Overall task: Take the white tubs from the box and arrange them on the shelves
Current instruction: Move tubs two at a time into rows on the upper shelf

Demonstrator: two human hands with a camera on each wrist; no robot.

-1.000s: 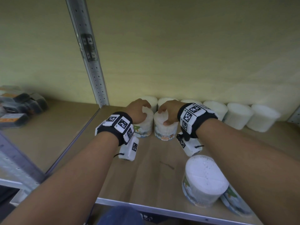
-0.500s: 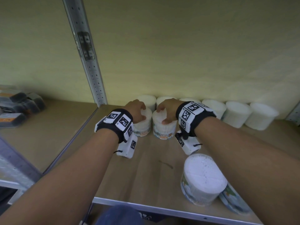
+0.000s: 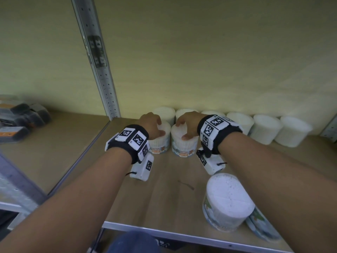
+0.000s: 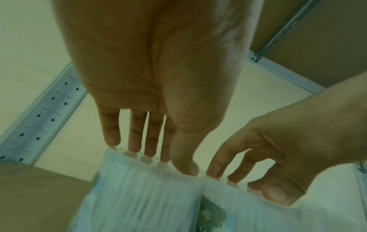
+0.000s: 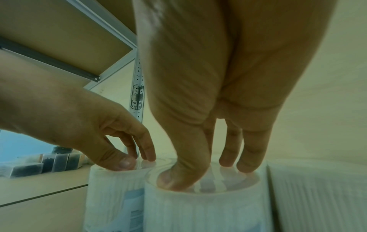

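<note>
While back tubs [image 3: 264,128] line the wall [image 3: 200,70] and a near tub [image 3: 228,201] sits by the shelf [image 3: 164,189] edge, left hand [image 3: 151,125] and right hand [image 3: 187,123] rest wide grips on front tubs [image 3: 184,147], seemingly full of cotton buds.

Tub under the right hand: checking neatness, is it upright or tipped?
Upright: the tub stands on its base on the shelf, label level, right hand touching its top.

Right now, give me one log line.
left hand: fingertips on left tub lid | right hand: fingertips on right tub lid | both upright, side by side on shelf
</note>
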